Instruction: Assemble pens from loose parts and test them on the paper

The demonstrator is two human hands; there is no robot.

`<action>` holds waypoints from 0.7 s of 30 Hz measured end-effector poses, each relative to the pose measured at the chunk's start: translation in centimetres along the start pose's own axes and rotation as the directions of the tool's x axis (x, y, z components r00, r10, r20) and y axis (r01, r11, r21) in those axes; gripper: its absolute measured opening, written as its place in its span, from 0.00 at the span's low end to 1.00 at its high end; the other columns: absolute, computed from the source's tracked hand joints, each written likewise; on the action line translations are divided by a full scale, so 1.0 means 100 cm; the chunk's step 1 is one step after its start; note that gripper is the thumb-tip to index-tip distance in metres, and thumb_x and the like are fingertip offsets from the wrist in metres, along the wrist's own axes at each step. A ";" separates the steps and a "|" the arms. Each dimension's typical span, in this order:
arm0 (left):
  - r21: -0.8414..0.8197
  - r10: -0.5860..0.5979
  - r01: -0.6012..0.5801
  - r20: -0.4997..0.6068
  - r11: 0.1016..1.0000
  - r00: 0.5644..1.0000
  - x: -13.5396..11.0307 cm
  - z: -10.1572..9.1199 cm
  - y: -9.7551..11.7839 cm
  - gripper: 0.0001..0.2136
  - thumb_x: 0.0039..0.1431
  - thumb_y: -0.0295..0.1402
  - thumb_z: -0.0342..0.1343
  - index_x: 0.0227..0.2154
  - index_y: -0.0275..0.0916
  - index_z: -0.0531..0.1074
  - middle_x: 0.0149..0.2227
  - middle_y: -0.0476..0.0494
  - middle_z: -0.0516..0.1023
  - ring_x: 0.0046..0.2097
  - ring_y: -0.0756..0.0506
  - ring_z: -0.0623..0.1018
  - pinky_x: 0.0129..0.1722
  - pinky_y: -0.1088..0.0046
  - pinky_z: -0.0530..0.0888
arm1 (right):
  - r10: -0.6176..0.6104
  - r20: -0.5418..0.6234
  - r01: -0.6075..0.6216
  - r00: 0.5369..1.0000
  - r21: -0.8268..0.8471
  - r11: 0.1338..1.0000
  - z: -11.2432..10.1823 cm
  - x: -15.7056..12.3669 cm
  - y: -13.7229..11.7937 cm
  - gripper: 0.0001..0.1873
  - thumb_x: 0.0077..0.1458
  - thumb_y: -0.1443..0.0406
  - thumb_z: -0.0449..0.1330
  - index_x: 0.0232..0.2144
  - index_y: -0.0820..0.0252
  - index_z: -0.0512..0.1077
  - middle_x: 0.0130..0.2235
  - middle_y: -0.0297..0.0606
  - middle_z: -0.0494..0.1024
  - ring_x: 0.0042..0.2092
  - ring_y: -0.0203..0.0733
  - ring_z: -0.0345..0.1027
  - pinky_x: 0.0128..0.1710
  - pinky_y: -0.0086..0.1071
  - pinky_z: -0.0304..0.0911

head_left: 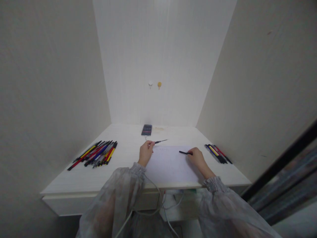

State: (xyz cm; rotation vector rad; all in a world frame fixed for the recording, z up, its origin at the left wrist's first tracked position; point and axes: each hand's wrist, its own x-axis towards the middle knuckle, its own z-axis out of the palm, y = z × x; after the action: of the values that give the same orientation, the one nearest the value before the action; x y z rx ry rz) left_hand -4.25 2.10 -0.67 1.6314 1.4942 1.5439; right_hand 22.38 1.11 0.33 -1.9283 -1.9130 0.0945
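Observation:
My left hand point(146, 151) is closed round a thin black pen part point(160, 141) whose tip points right, just above the far edge of a white sheet of paper point(170, 167). My right hand point(196, 156) rests on the sheet's right side, its fingers pinched on a short black pen piece point(184, 152) pointing left. The two pieces are apart, about a hand's width between them. Both forearms wear loose grey sleeves.
A large pile of several coloured pens point(95, 153) lies on the white desk point(74, 181) at the left. A smaller row of pens point(218, 153) lies at the right. A dark phone point(147, 130) sits by the back wall. Two wall hooks point(155, 85) hang above. White cables point(158, 198) dangle over the front edge.

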 end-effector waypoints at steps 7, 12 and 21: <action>0.023 0.014 -0.014 0.001 1.000 1.000 0.000 0.000 -0.002 0.16 0.51 0.46 0.46 0.27 0.37 0.69 0.14 0.53 0.65 0.19 0.51 0.68 0.22 0.77 0.62 | 0.028 0.124 -0.015 0.992 -0.105 0.994 -0.001 -0.005 -0.003 0.14 0.43 0.73 0.53 0.35 0.65 0.70 0.35 0.46 0.75 0.37 0.42 0.67 0.33 0.28 0.55; 0.024 0.017 -0.017 0.007 1.000 1.000 0.000 0.000 -0.001 0.16 0.51 0.46 0.46 0.27 0.37 0.69 0.15 0.53 0.65 0.19 0.51 0.68 0.23 0.77 0.62 | -0.034 0.048 0.036 0.998 -0.033 0.999 -0.024 0.003 -0.004 0.12 0.44 0.70 0.53 0.33 0.63 0.72 0.34 0.43 0.75 0.37 0.42 0.67 0.36 0.29 0.56; 0.026 0.031 -0.031 0.023 0.999 0.999 0.000 0.003 -0.002 0.16 0.51 0.45 0.46 0.27 0.37 0.69 0.15 0.53 0.65 0.19 0.52 0.68 0.22 0.78 0.62 | -0.069 0.062 0.064 0.996 0.082 0.995 -0.048 0.004 -0.013 0.08 0.41 0.69 0.56 0.27 0.60 0.73 0.28 0.37 0.75 0.32 0.39 0.67 0.30 0.27 0.56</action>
State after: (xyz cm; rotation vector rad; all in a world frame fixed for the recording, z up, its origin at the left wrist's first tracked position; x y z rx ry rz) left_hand -4.10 2.24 -0.89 1.6886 1.4902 1.5237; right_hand 22.83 0.31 5.25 -1.8281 -1.9825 0.2137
